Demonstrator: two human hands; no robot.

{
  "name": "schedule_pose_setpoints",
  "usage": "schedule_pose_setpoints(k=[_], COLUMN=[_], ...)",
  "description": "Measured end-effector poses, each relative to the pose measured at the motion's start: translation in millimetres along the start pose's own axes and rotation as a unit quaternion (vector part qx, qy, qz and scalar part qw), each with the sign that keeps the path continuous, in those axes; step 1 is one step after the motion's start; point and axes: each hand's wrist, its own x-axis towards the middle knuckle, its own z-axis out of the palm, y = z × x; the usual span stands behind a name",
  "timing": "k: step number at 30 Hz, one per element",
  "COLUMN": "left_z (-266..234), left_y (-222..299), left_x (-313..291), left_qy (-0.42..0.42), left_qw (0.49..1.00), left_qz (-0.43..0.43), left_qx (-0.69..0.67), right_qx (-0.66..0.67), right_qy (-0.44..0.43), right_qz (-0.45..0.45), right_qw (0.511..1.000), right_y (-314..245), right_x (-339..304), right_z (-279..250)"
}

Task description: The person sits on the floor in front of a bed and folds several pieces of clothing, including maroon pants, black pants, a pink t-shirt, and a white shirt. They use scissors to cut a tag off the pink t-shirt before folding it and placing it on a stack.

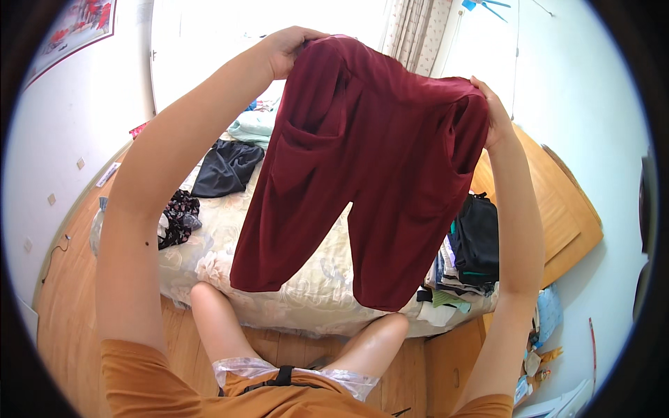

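A pair of dark red trousers (390,146) hangs spread out in front of me, held up by the waistband, with both legs dangling over the bed. My left hand (289,52) grips the upper left corner of the waistband, its fingertips partly hidden by the cloth. At the other corner, slightly lower, my right hand (493,115) is closed on the waistband, most of its fingers behind the fabric. Pocket openings show on both hips. The trouser legs hide part of the bed behind them.
The bed (313,285) has a pale floral cover. On it lie a black garment (228,169), a dark patterned garment (180,219), a pale green cloth (251,127) and, at right, a stack of folded clothes (474,244). A wooden headboard (557,195) stands at right.
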Motion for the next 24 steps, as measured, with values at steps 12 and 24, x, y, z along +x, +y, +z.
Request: schedule_pose_setpoints(k=[12,24], left_z=[-40,-9], left_y=[-12,-47], left_x=[2,-12], left_qy=[-0.057,0.072], left_qw=[0.994,0.99], left_qz=[-0.035,0.004], left_qx=[-0.083,-0.117], right_qx=[0.026,0.012], right_qy=[0.057,0.082], right_qz=[-0.05,-0.03], right_qw=[0.997,0.996], right_y=[17,51], right_x=[-14,-15], right_z=[10,29])
